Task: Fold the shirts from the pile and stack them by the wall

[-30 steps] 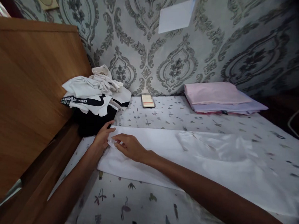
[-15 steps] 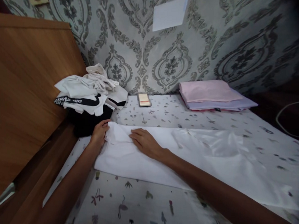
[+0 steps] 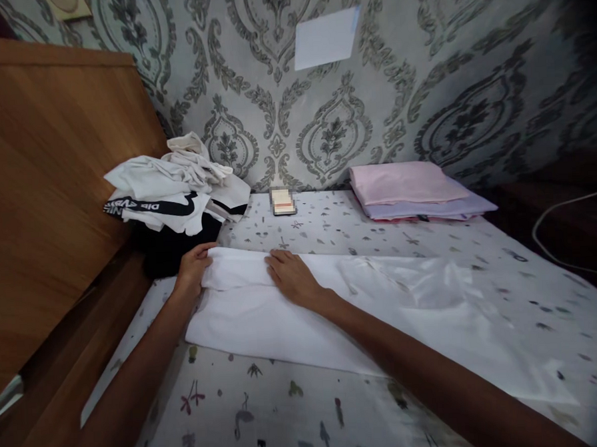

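Across the middle of the frame, a long white cloth [image 3: 264, 325], laid out on a printed sheet [image 3: 278, 411] and stretching toward the lower right. Smooth at its left end, with a doubled band along the upper edge; wrinkled and shinier further right. At the upper left corner of the cloth, the left hand [image 3: 191, 269], fingers bent at the edge, tips partly out of sight; impossible to tell whether pinching the fabric or only resting against it. On the cloth near the frame's centre, the right hand [image 3: 292, 275], palm down and flat, fingers extended and close together, nothing pinched.

Just beyond the left hand, black clothes [image 3: 177, 246], with rumpled white clothes [image 3: 151, 178] heaped on top, dark bands and lettering among them. Above centre, near the wall, a small object [image 3: 282, 201], blurred into blocks. Right of that, well apart from both hands, a folded pink cloth [image 3: 404, 181] on top of a lavender cloth [image 3: 432, 208]. Across the top of the frame, grey patterned wallpaper [image 3: 271, 91], with a tilted white paper [image 3: 326, 38] against it. At the left, a brown wooden board [image 3: 60, 176]. At the far right, a pale cord [image 3: 567, 201], curved.
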{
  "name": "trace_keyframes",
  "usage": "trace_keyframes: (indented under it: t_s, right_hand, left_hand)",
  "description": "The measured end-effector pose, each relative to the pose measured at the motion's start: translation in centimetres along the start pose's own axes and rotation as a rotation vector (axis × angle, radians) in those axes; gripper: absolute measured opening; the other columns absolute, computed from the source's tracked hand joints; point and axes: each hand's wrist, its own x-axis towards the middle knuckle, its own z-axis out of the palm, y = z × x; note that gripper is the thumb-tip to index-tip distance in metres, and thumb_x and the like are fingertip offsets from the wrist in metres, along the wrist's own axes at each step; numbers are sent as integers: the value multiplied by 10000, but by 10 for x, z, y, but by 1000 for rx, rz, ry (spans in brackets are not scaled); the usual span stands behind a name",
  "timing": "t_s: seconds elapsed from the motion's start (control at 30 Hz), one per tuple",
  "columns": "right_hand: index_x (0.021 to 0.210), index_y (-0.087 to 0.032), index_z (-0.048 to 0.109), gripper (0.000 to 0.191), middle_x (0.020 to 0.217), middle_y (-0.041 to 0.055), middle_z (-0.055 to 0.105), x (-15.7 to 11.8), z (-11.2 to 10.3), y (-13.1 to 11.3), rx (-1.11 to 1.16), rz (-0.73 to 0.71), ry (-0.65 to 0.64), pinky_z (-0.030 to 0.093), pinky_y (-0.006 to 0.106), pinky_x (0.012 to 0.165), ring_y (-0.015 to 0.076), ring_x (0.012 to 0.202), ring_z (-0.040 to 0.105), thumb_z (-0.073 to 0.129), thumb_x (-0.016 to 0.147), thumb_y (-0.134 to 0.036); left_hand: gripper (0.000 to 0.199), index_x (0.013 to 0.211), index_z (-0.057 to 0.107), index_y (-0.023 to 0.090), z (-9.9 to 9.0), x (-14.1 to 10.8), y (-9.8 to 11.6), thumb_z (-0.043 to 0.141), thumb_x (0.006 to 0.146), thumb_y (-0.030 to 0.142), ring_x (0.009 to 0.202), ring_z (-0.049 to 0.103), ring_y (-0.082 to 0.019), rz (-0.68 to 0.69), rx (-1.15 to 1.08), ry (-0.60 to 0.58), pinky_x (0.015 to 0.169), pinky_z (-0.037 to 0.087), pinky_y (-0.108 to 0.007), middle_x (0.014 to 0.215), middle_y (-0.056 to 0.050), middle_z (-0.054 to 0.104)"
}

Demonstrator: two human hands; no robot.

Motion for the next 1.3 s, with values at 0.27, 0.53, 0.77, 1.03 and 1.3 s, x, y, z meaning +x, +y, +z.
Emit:
trace_keyframes:
  t_s: [0.27,0.53,0.77,1.03,1.3]
  right_hand:
    - [1011,-118,665,213,1082,146,657,17,-12,18,-90,130,1,433,345,908,258,1052,543,457,963,-112]
    - [1056,-113,657,277,1114,160,640,20,-11,19,-120,163,14,434,387,888,282,1053,531,402,954,-73]
    - [1103,-138,685,299,1143,122,652,26,1,-22,172,-266,36,433,376,950,231,1067,541,438,951,-68]
    - [1294,-213,662,364,1192,156,598,55,20,-67,75,-383,-89,414,393,945,255,1095,512,418,1028,-259]
    - [1285,-284,666,367,1195,133,563,63,25,-74,65,-297,-78,418,385,929,271,1111,470,537,972,-426]
  left_hand:
    - [391,882,723,164,2,-3,-2,635,501,151,726,611,-171,43,45,8,596,416,-218,764,-28,703]
    - [363,846,704,174,1,-3,2,623,497,117,696,591,-164,17,46,-4,596,395,-225,746,-12,678]
    - [292,837,666,182,-1,-8,10,614,553,143,735,603,-178,-1,65,-5,619,419,-241,784,-35,669]
    - [159,879,596,218,-34,-64,15,615,725,252,821,582,-189,321,511,72,712,427,-273,905,-36,635]
    - [60,777,602,247,-45,-115,3,635,771,296,649,524,-177,151,840,-17,592,310,-266,673,25,593]
